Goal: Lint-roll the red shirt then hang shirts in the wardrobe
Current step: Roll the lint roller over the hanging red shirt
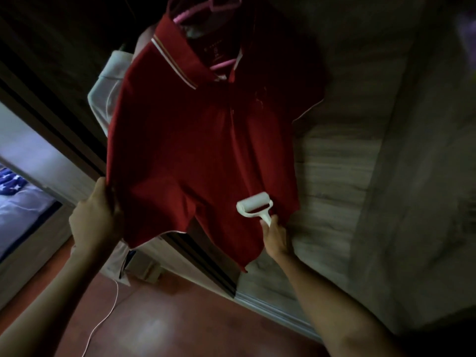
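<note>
Two bare forearms reach up from the bottom edge toward the red shirt (195, 140), which serves as the landmark for everything else. Of the two hands, the left hand (96, 217) is clenched on the shirt's lower left hem, pinching the cloth and pulling it taut, while the right hand (275, 237) grips the white handle of the lint roller (253, 206) at the shirt's lower right. The roller's white drum lies flat against the red cloth just above the hem. The shirt is a polo with a white-striped collar, and it hangs on a pink hanger (221, 66) whose bar shows inside the open neck and whose hook rises above the collar. Behind the shirt's left shoulder a pale garment (109, 81) hangs partly hidden. To the right of the shirt stands the grey wood-grain wardrobe door (360, 155); the shirt hangs in front of its left edge. Below the shirt lies a reddish floor (180, 318), crossed by a thin white cable (103, 320). Far left of the shirt, a bed with a blue cover (18, 202) shows through an opening.
</note>
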A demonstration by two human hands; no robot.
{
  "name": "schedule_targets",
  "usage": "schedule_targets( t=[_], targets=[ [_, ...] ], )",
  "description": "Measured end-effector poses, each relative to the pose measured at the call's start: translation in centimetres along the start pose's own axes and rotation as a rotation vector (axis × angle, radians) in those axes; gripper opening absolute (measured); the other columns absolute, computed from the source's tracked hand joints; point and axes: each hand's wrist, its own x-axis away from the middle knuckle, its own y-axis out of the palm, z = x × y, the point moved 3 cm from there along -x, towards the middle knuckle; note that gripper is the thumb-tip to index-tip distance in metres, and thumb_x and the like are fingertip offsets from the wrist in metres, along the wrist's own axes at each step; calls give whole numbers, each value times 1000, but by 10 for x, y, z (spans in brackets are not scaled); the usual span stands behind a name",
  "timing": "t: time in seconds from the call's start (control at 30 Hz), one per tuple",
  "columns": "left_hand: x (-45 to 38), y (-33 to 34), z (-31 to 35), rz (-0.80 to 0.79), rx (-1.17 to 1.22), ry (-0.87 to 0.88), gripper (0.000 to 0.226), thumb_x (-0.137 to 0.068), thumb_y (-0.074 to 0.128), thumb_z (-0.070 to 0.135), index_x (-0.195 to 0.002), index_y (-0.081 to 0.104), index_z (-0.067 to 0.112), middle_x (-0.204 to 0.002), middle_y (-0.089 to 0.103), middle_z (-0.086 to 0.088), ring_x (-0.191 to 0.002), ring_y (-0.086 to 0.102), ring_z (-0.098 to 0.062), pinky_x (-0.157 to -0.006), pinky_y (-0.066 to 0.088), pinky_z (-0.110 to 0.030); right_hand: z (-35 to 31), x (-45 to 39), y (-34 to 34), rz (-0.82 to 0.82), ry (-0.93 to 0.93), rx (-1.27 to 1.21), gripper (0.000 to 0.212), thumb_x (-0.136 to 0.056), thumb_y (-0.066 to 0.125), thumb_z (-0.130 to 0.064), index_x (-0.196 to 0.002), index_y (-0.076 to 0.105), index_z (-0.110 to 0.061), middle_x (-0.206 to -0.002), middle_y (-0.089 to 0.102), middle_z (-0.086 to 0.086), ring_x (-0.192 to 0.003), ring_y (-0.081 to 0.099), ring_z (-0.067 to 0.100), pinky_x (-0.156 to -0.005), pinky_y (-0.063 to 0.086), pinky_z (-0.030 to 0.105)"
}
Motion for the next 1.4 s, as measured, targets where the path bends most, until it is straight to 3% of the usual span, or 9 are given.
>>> schedule_targets(
  t=[0.17, 0.4, 0.6, 0.73, 0.93, 1.03, 1.17, 1.23, 1.4],
  targets=[
    [3, 4, 0, -9, -25, 20, 7, -97, 41, 19, -97, 46, 13, -65, 57, -14, -47, 54, -29, -49, 52, -44, -18, -10, -24, 160, 40, -60, 38, -100, 42, -37, -115, 46, -3, -92, 67, 26, -82, 65, 42, -57, 37, 33],
    [3, 14, -2, -16, -20, -6, 12, -101, 41, 20, -96, 46, 11, -65, 55, -13, -47, 52, -30, -48, 49, -40, -73, -51, -77, 356, 33, -304, 34, -101, 44, -32, -111, 47, 0, -89, 64, 23, -79, 63, 37, -58, 34, 32],
    [4, 14, 3, 8, 22, -20, 18, -102, 37, 23, -95, 48, 9, -61, 53, -11, -45, 50, -29, -48, 46, -38, -4, -37, -51, 120, 171, -75, 37, -100, 43, -37, -120, 46, -6, -107, 63, 27, -95, 63, 44, -69, 42, 39],
    [8, 15, 8, -11, 67, -22, 19, -102, 38, 19, -93, 49, 7, -58, 49, -4, -44, 50, -28, -47, 45, -33, 28, -9, -46, 84, 229, -34, 43, -100, 42, -37, -134, 43, -10, -114, 63, 24, -102, 61, 42, -72, 40, 34],
    [17, 29, 18, 3, 203, 20, 33, -100, 29, 29, -94, 52, 6, -58, 54, -10, -41, 51, -28, -45, 44, -29, 15, 11, -68, 206, 131, -23, 38, -98, 37, -48, -115, 48, -16, -92, 67, 16, -83, 65, 37, -66, 51, 39],
    [18, 42, 24, 4, 226, 22, 42, -97, 25, 36, -103, 56, 8, -60, 58, -11, -45, 55, -30, -47, 50, -40, -2, 13, -89, 274, 64, -2, 38, -97, 36, -51, -113, 49, -18, -84, 67, 11, -74, 65, 31, -62, 52, 38],
    [19, 49, 33, 18, 307, 52, 35, -98, 37, 33, -107, 61, 9, -67, 65, -14, -52, 60, -32, -53, 52, -40, -30, 20, -118, 371, -28, -6, 34, -96, 40, -49, -102, 53, -17, -73, 64, 4, -65, 61, 24, -56, 46, 33],
    [21, 52, 36, 12, 357, 80, 40, -96, 36, 44, -103, 61, 14, -70, 67, -9, -56, 63, -28, -54, 54, -40, -43, 27, -130, 409, -58, -47, 31, -96, 44, -45, -97, 55, -16, -71, 62, 1, -62, 58, 19, -56, 42, 30],
    [23, 60, 52, -3, 541, 148, 28, -97, 44, 44, -99, 57, 19, -79, 65, -2, -68, 63, -21, -60, 54, -38, -78, 58, -149, 468, -49, -219, 26, -97, 48, -43, -88, 51, -18, -65, 60, 1, -53, 57, 16, -48, 46, 31]
  ],
)
